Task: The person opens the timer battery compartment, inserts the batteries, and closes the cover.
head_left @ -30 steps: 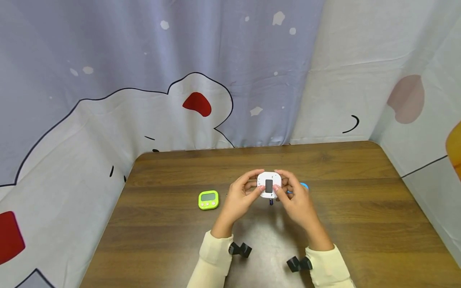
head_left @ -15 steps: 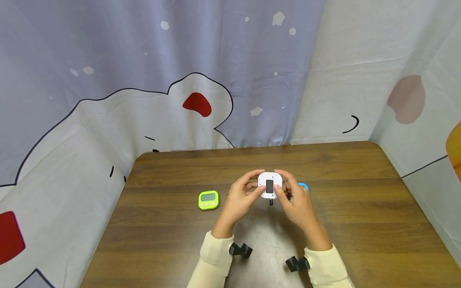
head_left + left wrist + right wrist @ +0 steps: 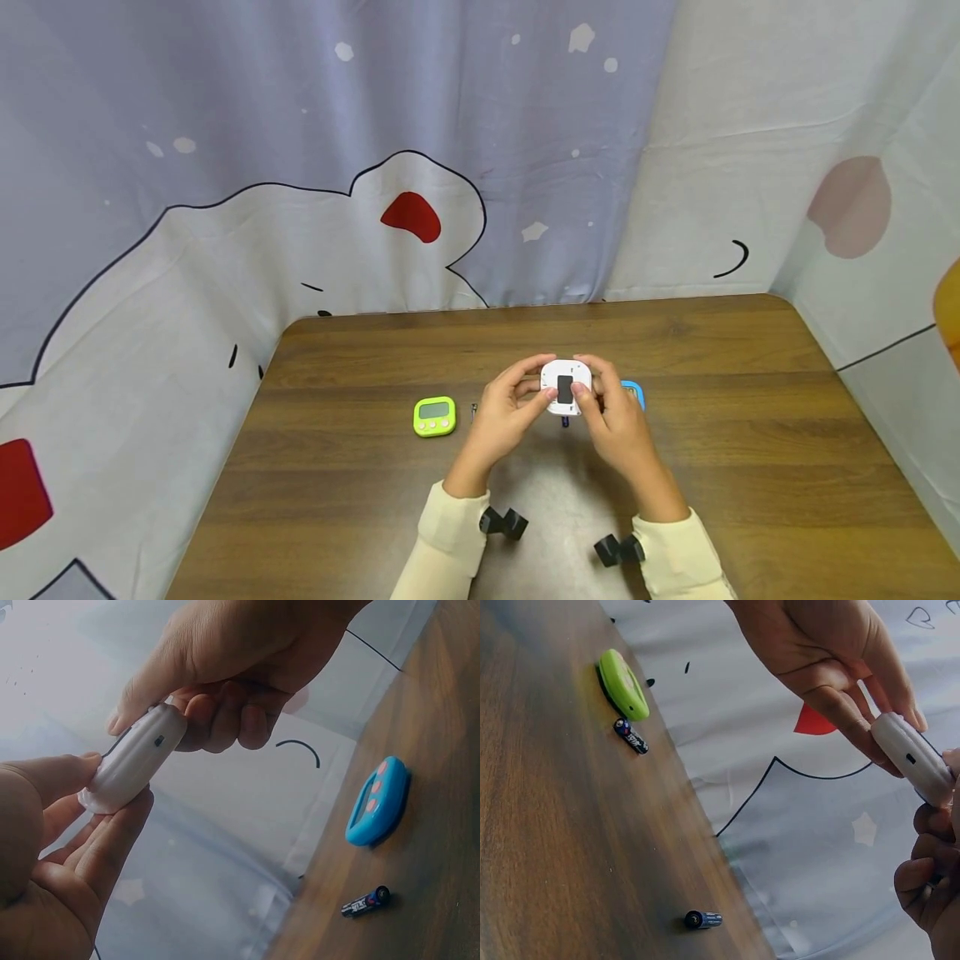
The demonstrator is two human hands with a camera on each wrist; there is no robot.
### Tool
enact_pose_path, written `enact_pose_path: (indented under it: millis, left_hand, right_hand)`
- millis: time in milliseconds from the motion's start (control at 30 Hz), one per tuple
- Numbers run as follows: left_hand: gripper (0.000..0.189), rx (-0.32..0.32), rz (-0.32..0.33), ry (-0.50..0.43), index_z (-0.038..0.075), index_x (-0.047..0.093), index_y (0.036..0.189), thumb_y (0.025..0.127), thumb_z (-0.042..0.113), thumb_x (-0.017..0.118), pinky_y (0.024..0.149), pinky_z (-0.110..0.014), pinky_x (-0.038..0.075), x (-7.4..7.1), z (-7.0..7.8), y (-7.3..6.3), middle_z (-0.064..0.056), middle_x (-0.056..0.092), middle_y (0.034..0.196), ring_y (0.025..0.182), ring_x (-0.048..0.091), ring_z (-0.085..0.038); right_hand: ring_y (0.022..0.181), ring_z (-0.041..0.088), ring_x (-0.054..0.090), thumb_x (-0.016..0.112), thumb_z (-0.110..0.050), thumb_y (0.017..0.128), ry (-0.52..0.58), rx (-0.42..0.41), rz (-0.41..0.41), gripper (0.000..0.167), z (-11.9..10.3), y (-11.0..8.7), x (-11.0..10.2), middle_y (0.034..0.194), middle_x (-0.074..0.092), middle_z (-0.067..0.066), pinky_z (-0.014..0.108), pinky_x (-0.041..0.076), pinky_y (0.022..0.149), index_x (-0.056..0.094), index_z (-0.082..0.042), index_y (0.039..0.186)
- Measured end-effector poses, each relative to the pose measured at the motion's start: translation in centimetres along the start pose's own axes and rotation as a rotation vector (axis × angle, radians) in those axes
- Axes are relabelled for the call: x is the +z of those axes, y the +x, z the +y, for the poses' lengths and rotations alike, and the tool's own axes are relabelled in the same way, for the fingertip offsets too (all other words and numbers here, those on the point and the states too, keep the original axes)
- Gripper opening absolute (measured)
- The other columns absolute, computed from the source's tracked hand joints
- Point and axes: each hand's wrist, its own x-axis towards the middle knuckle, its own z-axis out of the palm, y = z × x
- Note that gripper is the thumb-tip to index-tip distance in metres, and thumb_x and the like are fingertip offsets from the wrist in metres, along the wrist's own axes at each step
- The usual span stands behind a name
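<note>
Both hands hold a white timer (image 3: 554, 372), its back with a dark rectangle facing the head camera. My left hand (image 3: 499, 414) pinches the left side, thumb on the back and fingers along the far edge. On the right side, my right hand (image 3: 621, 423) grips it the same way, its thumb beside the dark rectangle. Edge-on in the left wrist view, the timer's casing (image 3: 139, 761) shows a small dark slot in its side. The timer's front is hidden from the head camera.
A green timer (image 3: 434, 417) lies left on the wooden table (image 3: 360, 500). A blue timer (image 3: 384, 806) lies right, partly behind the right hand. One battery (image 3: 631, 736) is near the green timer, another (image 3: 703, 919) farther along. A patterned curtain (image 3: 300, 100) borders the table.
The hands and white timer have shifted slightly right. A battery's end now shows beside the left hand, and the blue timer is somewhat less covered by the right hand.
</note>
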Motion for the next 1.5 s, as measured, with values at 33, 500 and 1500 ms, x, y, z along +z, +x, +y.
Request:
enact_pose_path:
  millis: [33,500,1500]
  left_hand:
    - [0.042,0.001,0.005,0.002,-0.005,0.053,0.133,0.092,-0.001,0.064,0.079,-0.029,0.057,0.0,0.0,0.0,-0.020,0.056,0.126,0.106,0.064,-0.033]
    - [0.042,0.051,0.034,0.027,-0.007,0.055,0.131,0.090,-0.003,0.065,0.083,-0.036,0.057,0.0,0.0,0.0,-0.022,0.057,0.121,0.102,0.066,-0.031]
    - [0.042,0.022,0.066,-0.044,-0.007,0.054,0.132,0.092,-0.002,0.065,0.081,-0.032,0.057,0.1,-0.1,0.0,-0.021,0.056,0.124,0.105,0.063,-0.039]
  right_hand:
    - [0.049,0.002,0.039,0.058,-0.003,0.096,0.001,0.000,-0.003,0.038,0.0,0.0,0.0,0.061,0.044,-0.013,0.018,0.034,0.043,0.050,-0.007,0.132]
    - [0.068,0.011,0.054,0.052,-0.001,0.098,-0.004,0.042,-0.007,0.035,-0.1,-0.1,0.0,0.084,0.062,0.001,0.026,0.046,0.058,0.050,-0.007,0.133]
    - [0.057,0.012,0.055,0.058,0.008,0.093,0.191,0.223,0.191,0.012,-3.4,0.8,-0.3,0.076,0.060,0.014,0.018,0.048,0.051,0.054,0.011,0.103]
